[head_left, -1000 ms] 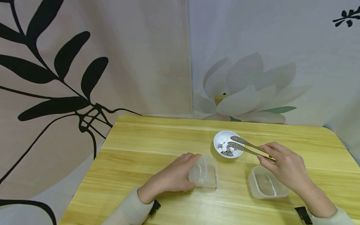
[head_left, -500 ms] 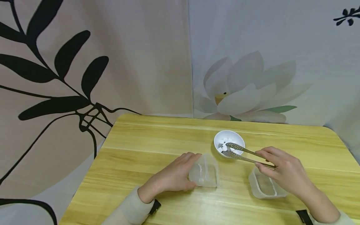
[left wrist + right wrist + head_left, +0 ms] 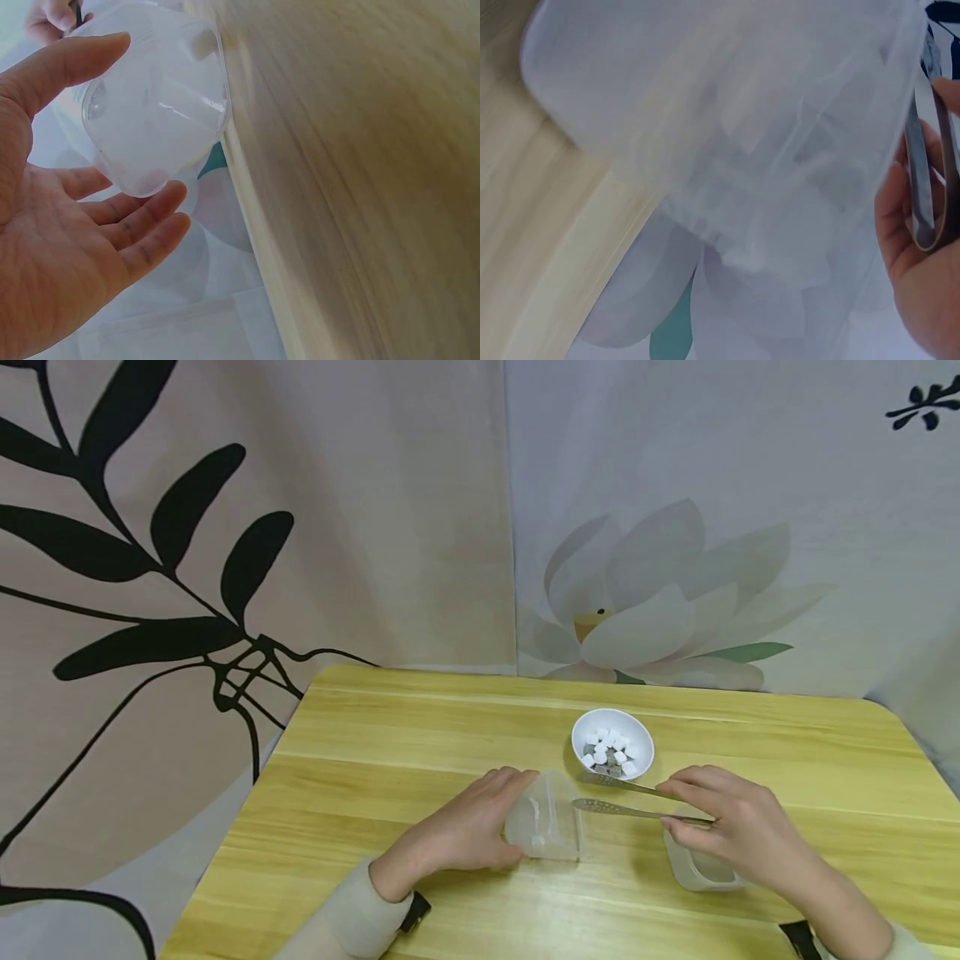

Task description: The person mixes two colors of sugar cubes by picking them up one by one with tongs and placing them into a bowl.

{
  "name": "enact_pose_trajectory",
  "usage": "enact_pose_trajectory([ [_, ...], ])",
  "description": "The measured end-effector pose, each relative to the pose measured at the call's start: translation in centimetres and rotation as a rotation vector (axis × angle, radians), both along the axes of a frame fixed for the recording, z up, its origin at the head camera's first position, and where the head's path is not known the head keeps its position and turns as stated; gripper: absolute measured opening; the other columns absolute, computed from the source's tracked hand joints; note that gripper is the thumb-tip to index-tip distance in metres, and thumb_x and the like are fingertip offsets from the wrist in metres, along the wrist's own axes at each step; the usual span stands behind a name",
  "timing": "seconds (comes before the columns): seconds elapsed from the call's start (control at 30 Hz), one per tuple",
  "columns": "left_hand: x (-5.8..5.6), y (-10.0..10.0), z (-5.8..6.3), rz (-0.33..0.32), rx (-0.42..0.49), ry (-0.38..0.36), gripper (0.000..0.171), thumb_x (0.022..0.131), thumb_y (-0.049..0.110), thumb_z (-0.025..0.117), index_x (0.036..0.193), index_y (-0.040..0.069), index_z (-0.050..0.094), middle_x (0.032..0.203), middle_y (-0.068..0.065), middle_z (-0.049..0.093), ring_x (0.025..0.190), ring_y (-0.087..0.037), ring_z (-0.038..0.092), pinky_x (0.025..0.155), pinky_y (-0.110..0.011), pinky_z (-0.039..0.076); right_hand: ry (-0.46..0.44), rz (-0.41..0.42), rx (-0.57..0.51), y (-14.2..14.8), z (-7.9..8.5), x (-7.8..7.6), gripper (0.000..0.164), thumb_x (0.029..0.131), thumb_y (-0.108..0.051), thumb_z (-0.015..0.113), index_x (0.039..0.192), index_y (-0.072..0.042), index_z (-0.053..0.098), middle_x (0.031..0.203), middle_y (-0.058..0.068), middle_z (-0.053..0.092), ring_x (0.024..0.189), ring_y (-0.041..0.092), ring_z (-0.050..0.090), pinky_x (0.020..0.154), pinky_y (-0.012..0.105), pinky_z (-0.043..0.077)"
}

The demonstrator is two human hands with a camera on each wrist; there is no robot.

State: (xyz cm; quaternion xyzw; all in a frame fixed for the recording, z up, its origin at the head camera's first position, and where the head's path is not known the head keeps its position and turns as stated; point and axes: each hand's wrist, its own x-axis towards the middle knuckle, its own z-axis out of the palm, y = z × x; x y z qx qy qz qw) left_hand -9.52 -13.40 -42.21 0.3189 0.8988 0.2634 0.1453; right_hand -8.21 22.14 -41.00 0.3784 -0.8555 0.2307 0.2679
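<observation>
My left hand [image 3: 468, 827] grips a clear plastic container [image 3: 542, 822] that is tipped on its side on the table. In the left wrist view, the thumb and fingertips lie around this container [image 3: 154, 105]. My right hand [image 3: 738, 818] holds metal tongs [image 3: 618, 810] with perforated tips. Those tips are apart, pointing left at the container's right edge, just in front of the white bowl [image 3: 650, 745]; I see nothing between them. White and grey cubes [image 3: 609, 752] lie in the bowl. The right wrist view shows the tongs' bent end [image 3: 926, 232] within the palm.
A second clear container [image 3: 701, 872] stands upright beneath my right hand, which partly hides it. The wooden table [image 3: 420, 718] ends at the back against a printed curtain [image 3: 390, 527] with leaves and a flower.
The tongs went down into the bowl, then came out toward the front left, tips now beside the tipped container. My right hand moved left and slightly down. The left hand stayed put.
</observation>
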Motion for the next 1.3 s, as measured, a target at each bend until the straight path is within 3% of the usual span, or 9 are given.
enact_pose_trajectory([
  [0.2,0.1,0.0,0.1,-0.001,0.005,0.001,0.101,0.077,0.018,0.086,0.162,0.009,0.033,0.148,-0.005,0.049,0.131,-0.018,0.048,0.113,-0.041,0.043,-0.01,0.084,0.027,-1.4,-0.7,-0.4,0.047,0.105,-0.051,0.049,0.099,-0.016,0.08,0.097,-0.01,0.072,0.081,0.01,0.067,0.061,0.017,0.053],
  [0.27,0.1,0.0,0.1,-0.001,0.003,0.001,0.101,0.077,0.018,0.087,0.162,0.008,0.032,0.148,-0.005,0.049,0.131,-0.019,0.048,0.113,-0.041,0.043,-0.032,0.107,0.049,-1.8,-0.8,-0.5,0.04,0.104,-0.047,0.054,0.1,-0.017,0.081,0.098,-0.011,0.072,0.081,0.008,0.066,0.062,0.016,0.052],
  [0.4,0.0,0.0,0.2,0.0,-0.007,-0.005,0.101,0.079,0.018,0.086,0.163,0.009,0.031,0.15,-0.005,0.048,0.135,-0.02,0.047,0.115,-0.042,0.042,-0.067,0.13,0.114,-2.6,-0.7,-0.6,0.02,0.091,-0.033,0.075,0.101,-0.016,0.081,0.101,-0.009,0.074,0.085,0.009,0.068,0.066,0.02,0.056],
  [0.5,0.0,0.0,0.3,0.001,-0.014,-0.012,0.101,0.079,0.018,0.085,0.163,0.009,0.03,0.151,-0.006,0.047,0.138,-0.022,0.045,0.117,-0.043,0.04,-0.091,0.127,0.161,-3.0,-0.6,-0.7,0.024,0.078,-0.024,0.084,0.1,-0.016,0.081,0.102,-0.008,0.074,0.088,0.011,0.07,0.069,0.026,0.058],
  [0.67,0.0,0.0,0.3,0.005,-0.02,-0.014,0.101,0.078,0.017,0.085,0.164,0.009,0.03,0.152,-0.006,0.046,0.141,-0.023,0.044,0.119,-0.044,0.037,-0.113,0.152,0.186,-3.8,-0.7,-1.0,0.028,0.07,-0.019,0.087,0.098,-0.015,0.081,0.102,-0.007,0.074,0.089,0.01,0.07,0.072,0.028,0.059],
  [1.3,0.0,-0.1,0.4,0.005,-0.002,-0.013,0.102,0.076,0.017,0.086,0.162,0.008,0.032,0.149,-0.006,0.049,0.135,-0.02,0.047,0.116,-0.042,0.041,-0.157,0.235,0.173,-4.7,-1.0,-1.2,0.023,0.071,-0.013,0.085,0.094,-0.014,0.08,0.094,-0.011,0.069,0.075,0.0,0.061,0.062,0.017,0.052],
])
